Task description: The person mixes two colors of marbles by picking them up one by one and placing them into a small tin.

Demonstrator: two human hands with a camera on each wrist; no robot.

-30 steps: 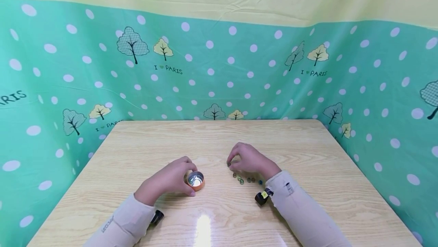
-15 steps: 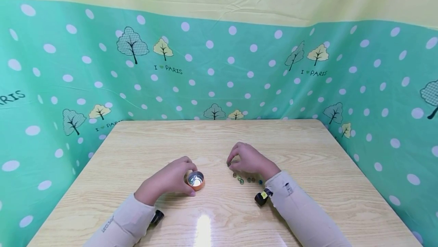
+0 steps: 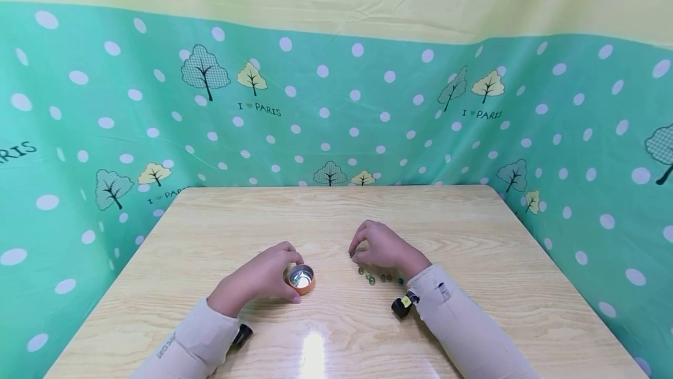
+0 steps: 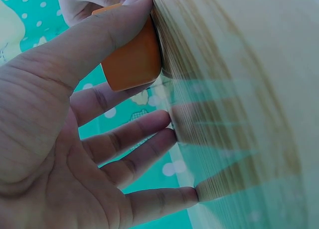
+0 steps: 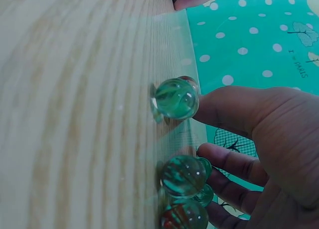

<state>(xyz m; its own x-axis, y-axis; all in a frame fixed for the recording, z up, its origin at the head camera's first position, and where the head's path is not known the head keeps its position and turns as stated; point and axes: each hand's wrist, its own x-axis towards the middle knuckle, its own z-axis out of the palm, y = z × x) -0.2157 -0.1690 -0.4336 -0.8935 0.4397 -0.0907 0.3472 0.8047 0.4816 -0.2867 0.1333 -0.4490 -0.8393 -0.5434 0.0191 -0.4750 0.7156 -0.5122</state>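
My left hand (image 3: 266, 274) holds a small round tin (image 3: 301, 288), orange outside and shiny silver inside, its opening facing up on the table. In the left wrist view the thumb lies along the near side of the orange tin (image 4: 132, 62), and the lower fingers spread with tips at the tabletop. My right hand (image 3: 381, 244) pinches a small dark marble (image 3: 351, 254) between thumb and forefinger, low over the wood. Several glass marbles lie just below that hand, among them a green one (image 3: 371, 280) and a blue one (image 3: 401, 281). The right wrist view shows a green-swirled marble (image 5: 177, 99) overlapping the thumb tip.
A pale wood-grain table (image 3: 336, 209) carries everything. Behind it and along both sides hangs a green dotted cloth (image 3: 354, 110) with tree prints. Each sleeve has a black wrist camera (image 3: 401, 307) at the cuff. Glare (image 3: 313, 355) shines on the near tabletop.
Both hands, the tin and the marbles keep their places. Only the head view has tilted up very slightly.
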